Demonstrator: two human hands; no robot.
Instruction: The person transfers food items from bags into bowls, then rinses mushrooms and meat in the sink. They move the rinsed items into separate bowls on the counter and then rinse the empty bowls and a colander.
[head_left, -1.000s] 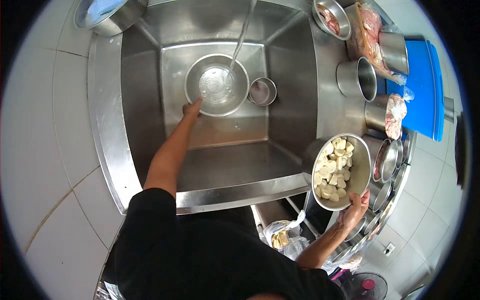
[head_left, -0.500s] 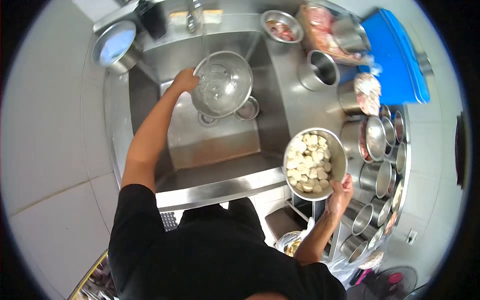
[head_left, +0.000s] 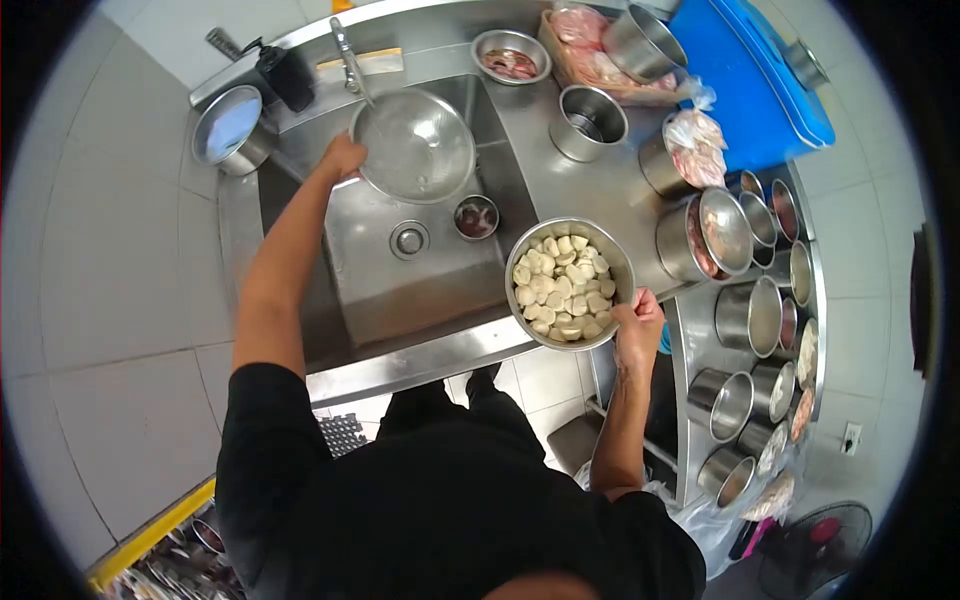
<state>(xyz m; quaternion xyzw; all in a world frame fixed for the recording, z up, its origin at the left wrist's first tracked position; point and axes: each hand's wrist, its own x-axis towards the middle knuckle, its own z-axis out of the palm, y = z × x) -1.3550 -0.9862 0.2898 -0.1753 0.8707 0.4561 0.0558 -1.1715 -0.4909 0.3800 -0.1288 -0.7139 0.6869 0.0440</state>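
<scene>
My left hand (head_left: 345,157) grips the rim of a wide metal bowl (head_left: 415,145), held tilted over the sink (head_left: 430,275) below the faucet (head_left: 350,60). With my right hand (head_left: 638,320) I hold the rim of a metal pot (head_left: 622,262) filled with pale round slices (head_left: 565,290). That pot is over the sink's front right corner. Beneath the bowl, a small metal cup (head_left: 476,217) sits in the sink beside the drain (head_left: 409,240).
Behind right are a bowl of meat (head_left: 511,57), an empty pot (head_left: 588,123), a tray of bagged meat (head_left: 580,65) and a blue cooler (head_left: 750,90). Several metal pots line the right side. A black bottle (head_left: 285,78) and a pot with blue contents (head_left: 230,130) stand left.
The wide bowl has moved left and slightly up, so the drain and small cup show more. The pot of slices has moved left and up. The view has shifted.
</scene>
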